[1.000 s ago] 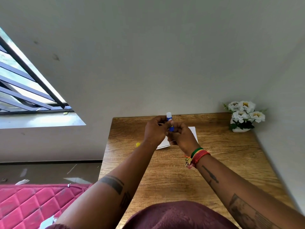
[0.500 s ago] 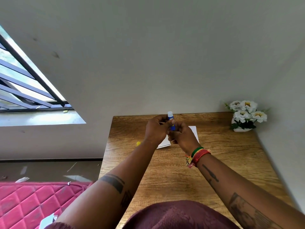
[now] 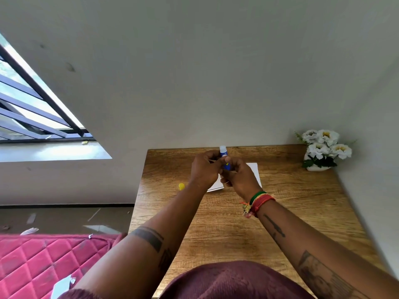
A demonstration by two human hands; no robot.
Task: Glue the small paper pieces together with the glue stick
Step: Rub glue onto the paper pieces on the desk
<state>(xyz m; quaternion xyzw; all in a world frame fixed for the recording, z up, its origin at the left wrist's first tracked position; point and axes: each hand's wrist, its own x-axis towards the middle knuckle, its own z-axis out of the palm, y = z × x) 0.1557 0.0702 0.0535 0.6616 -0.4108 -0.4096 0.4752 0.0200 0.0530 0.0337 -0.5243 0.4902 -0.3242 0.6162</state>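
Note:
A blue glue stick (image 3: 223, 152) with a white tip stands upright between my two hands, above the far middle of the wooden table (image 3: 226, 223). My left hand (image 3: 204, 171) pinches its body from the left, with the thumb across the blue tube. My right hand (image 3: 240, 179) wraps the lower end from the right. A white paper sheet (image 3: 254, 170) lies flat under the hands, mostly covered by them. I cannot make out any small paper pieces; the fingers may hide them. A small yellow cap (image 3: 181, 186) lies on the table left of my left wrist.
A white pot of white flowers (image 3: 322, 147) stands in the far right corner against the walls. A pink quilted mattress (image 3: 43, 260) lies left of the table, with paper scraps on it and on the floor (image 3: 64, 219). A barred window (image 3: 32, 113) is at the left.
Both hands have stayed closed around the glue stick in nearly the same spot, and the fingers have only shifted slightly on it.

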